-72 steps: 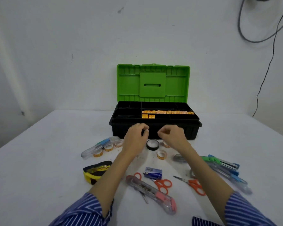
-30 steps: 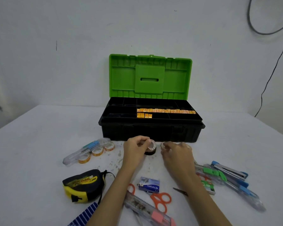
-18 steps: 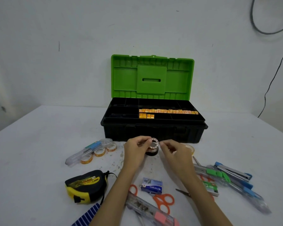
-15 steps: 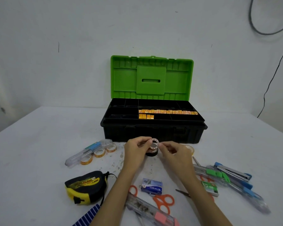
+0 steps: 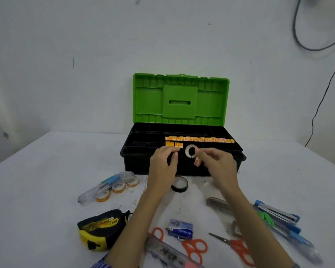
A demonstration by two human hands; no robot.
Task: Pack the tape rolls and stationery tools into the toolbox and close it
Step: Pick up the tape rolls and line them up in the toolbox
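Leftmost on the white worktop point(image 5: 37, 190) lies one clear utility knife point(image 5: 103, 185) with three small clear tape rolls point(image 5: 117, 188) in a row just beside it, and nearer the camera sits one black-and-yellow tape measure point(image 5: 99, 228). Further right, the left hand point(image 5: 163, 165) hovers in front of the toolbox point(image 5: 182, 147), its fingers curled, thumb and forefinger close together; I cannot tell whether they hold anything. One black tape roll point(image 5: 179, 183) lies flat on the worktop just below that hand, close to the toolbox's front wall. The toolbox is black, its green lid point(image 5: 180, 99) standing upright and open, and its divided tray holds a long row of small orange packets point(image 5: 199, 139) with three more just in front at the row's left end. The right hand point(image 5: 218, 163) pinches a small tape roll point(image 5: 191, 151) by its edge, held upright over the toolbox's front rim, and a second small roll point(image 5: 197, 161) hangs under the same fingers. Near the bottom lie one blue staple box point(image 5: 180, 229), two orange-handled scissors point(image 5: 194, 248), and one clear knife with a pink end point(image 5: 170, 254). At far right, a cluster of blue and green tools point(image 5: 278, 219) lies together; its count is unclear.
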